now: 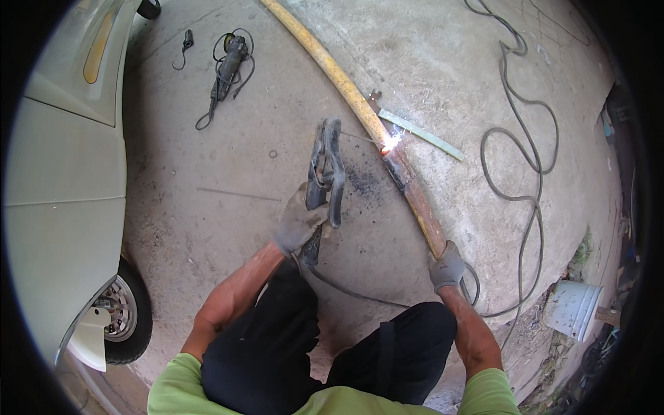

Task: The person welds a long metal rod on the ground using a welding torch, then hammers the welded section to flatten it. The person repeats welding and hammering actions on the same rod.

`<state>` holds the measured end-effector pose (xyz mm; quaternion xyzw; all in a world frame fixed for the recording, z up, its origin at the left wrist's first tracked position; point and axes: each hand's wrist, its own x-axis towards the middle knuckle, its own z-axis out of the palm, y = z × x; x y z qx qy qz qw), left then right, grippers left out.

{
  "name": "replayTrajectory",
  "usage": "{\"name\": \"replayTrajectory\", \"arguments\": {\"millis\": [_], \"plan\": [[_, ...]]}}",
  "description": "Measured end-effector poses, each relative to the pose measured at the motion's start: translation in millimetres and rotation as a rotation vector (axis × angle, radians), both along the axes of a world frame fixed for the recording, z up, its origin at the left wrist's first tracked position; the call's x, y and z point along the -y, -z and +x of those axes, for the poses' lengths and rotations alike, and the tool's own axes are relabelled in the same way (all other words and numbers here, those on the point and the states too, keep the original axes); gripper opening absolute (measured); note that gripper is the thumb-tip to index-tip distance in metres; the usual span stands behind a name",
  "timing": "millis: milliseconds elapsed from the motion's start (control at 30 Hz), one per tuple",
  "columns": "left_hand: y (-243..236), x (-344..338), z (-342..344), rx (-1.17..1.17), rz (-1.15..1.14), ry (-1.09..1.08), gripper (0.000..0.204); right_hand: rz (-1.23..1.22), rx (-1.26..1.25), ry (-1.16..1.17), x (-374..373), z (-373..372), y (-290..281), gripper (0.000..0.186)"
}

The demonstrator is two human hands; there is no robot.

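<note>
Gloved in grey, my left hand (297, 223) is closed around a black welding electrode holder (324, 162). From its jaws a thin welding rod (360, 137) reaches right to a yellow, rusty metal pipe (340, 81). A bright arc (391, 142) with sparks burns where rod tip and pipe meet, beside a darker, scorched stretch. My right hand (447, 268), also gloved, grips the pipe's near end. A pale green flat metal strip (423, 135) lies on the floor right of the arc, its far end close to the pipe.
On the concrete floor at far left lies an angle grinder (230, 66) with its cord. A loose rod (238, 194) lies left of my left hand. A long cable (538, 166) winds along the right. A light-coloured car (66, 162) stands left; a white bucket (573, 309) sits lower right.
</note>
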<state>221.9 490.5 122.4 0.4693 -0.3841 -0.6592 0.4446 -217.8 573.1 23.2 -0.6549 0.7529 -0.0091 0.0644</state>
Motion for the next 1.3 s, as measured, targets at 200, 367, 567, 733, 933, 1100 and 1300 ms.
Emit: {"name": "replayTrajectory", "arguments": {"millis": [200, 367, 567, 733, 933, 1100, 1300], "plan": [[6.3, -1.1, 1.3, 0.049, -0.06, -0.046, 0.033, 0.014, 0.019, 0.044, 0.6, 3.4, 0.5, 0.054], [3.7, -0.3, 0.7, -0.014, -0.014, -0.002, 0.031, 0.016, 0.005, 0.022, -0.4, -0.6, 3.7, 0.053], [5.7, 2.4, 3.0, 0.023, 0.003, 0.032, 0.036, 0.021, 0.011, 0.029, 0.5, 4.7, -2.8, 0.057], [15.6, 3.0, 5.1, 0.072, -0.009, 0.039, 0.045, -0.015, 0.075, 0.046, -0.8, 7.4, -7.3, 0.059], [13.7, 1.4, 3.7, -0.012, -0.068, 0.044, 0.055, 0.141, 0.126, 0.162, 4.5, 11.0, -15.7, 0.058], [17.1, 0.1, 5.3, 0.03, -0.051, 0.043, 0.056, 0.154, 0.105, 0.153, 2.6, 9.4, -13.5, 0.059], [15.1, -0.1, 2.7, -0.054, -0.079, 0.02, 0.053, 0.167, 0.069, 0.126, 1.4, 8.1, -11.5, 0.061]]}}
